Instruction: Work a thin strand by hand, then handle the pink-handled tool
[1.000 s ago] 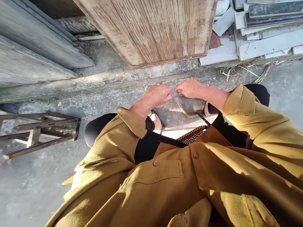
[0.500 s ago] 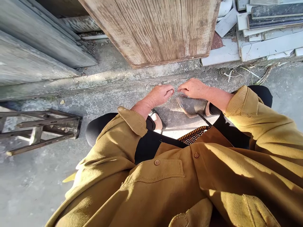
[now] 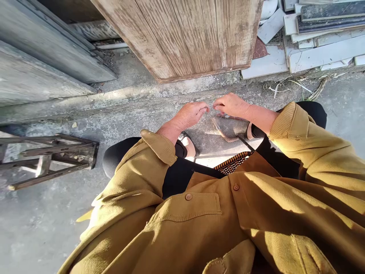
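No words, numbers, brand names or signs can be read on anything around the person's two hands. The one spot resembling an emblem is a small, pale, rounded mark (image 3: 183,135) on the dark top of a shoe (image 3: 189,146), just beside the wrist of the left hand (image 3: 194,113) and nearer the body than its fingers. It is too small to make out, and whether it is a brand badge, a buckle or plain trim cannot be told.
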`<state>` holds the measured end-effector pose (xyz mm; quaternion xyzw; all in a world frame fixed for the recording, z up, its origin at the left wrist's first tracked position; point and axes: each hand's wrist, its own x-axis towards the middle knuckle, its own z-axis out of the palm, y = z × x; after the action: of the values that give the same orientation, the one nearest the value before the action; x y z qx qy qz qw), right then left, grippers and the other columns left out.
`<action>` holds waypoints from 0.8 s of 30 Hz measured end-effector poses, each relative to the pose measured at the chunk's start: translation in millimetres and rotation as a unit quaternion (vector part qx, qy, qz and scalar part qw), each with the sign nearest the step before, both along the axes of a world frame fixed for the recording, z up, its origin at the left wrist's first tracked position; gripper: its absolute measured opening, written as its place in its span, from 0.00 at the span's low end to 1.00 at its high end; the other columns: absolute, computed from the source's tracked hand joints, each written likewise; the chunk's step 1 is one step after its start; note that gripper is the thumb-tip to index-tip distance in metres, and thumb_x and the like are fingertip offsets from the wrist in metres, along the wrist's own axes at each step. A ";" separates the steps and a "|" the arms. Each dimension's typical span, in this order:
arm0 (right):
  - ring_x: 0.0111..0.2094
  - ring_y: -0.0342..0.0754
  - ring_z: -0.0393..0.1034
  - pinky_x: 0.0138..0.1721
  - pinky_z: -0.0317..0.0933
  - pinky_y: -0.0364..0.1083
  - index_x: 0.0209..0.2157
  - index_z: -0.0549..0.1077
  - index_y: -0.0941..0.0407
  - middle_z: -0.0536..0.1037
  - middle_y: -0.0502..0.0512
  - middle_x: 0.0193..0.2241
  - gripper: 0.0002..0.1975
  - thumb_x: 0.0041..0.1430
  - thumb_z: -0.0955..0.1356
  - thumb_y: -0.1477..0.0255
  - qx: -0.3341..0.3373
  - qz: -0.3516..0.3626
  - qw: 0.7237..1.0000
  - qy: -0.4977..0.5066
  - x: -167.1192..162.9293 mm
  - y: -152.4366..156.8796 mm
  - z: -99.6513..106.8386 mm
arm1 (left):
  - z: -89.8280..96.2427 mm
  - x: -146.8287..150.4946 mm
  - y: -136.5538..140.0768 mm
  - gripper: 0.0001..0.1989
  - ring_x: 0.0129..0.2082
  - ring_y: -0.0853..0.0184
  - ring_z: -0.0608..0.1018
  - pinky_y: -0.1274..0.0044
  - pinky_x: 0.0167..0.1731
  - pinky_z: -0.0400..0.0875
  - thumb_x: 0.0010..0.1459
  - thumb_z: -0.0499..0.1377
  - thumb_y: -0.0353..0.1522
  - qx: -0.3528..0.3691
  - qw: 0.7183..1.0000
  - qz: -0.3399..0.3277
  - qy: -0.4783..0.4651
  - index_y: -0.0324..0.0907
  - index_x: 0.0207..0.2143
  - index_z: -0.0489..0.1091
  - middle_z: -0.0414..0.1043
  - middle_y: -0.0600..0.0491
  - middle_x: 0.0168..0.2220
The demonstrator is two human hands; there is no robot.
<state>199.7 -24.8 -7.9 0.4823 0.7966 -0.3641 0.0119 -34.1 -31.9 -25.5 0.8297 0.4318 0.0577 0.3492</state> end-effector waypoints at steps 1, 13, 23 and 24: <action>0.32 0.48 0.74 0.44 0.63 0.47 0.47 0.85 0.58 0.83 0.53 0.30 0.17 0.72 0.64 0.70 -0.015 -0.005 1.000 0.006 -0.4 -0.1 1.0 | 0.8 0.4 -0.2 0.16 0.47 0.60 0.82 0.70 0.54 0.72 0.69 0.51 0.33 -0.009 1.000 0.005 -0.003 0.42 0.46 0.78 0.83 0.48 0.46; 0.24 0.46 0.73 0.39 0.68 0.48 0.43 0.84 0.60 0.84 0.56 0.32 0.19 0.75 0.62 0.68 -0.140 -0.049 0.989 0.015 -3.1 -1.4 7.5 | -7.1 0.7 1.2 0.16 0.48 0.57 0.82 0.68 0.53 0.74 0.70 0.52 0.36 0.049 0.998 -0.023 0.019 0.42 0.47 0.78 0.82 0.46 0.46; 0.45 0.56 0.78 0.42 0.63 0.48 0.45 0.86 0.57 0.84 0.62 0.41 0.10 0.68 0.71 0.69 0.005 0.084 0.986 -0.145 -2.7 5.5 10.1 | -6.7 6.9 0.0 0.13 0.49 0.55 0.79 0.68 0.45 0.74 0.70 0.53 0.32 0.110 0.983 -0.140 0.050 0.41 0.38 0.77 0.77 0.42 0.41; 0.47 0.57 0.77 0.43 0.62 0.49 0.44 0.86 0.57 0.83 0.64 0.45 0.11 0.68 0.72 0.68 0.030 0.094 0.983 -0.157 -3.5 5.0 12.0 | -8.0 7.4 0.1 0.13 0.50 0.54 0.79 0.68 0.44 0.74 0.70 0.53 0.31 0.107 0.983 -0.139 0.050 0.41 0.38 0.77 0.78 0.41 0.43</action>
<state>196.2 -19.8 4.1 0.4570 0.8369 -0.2574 0.1567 -26.7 -31.9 -33.5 0.9159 0.3208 0.0130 0.2409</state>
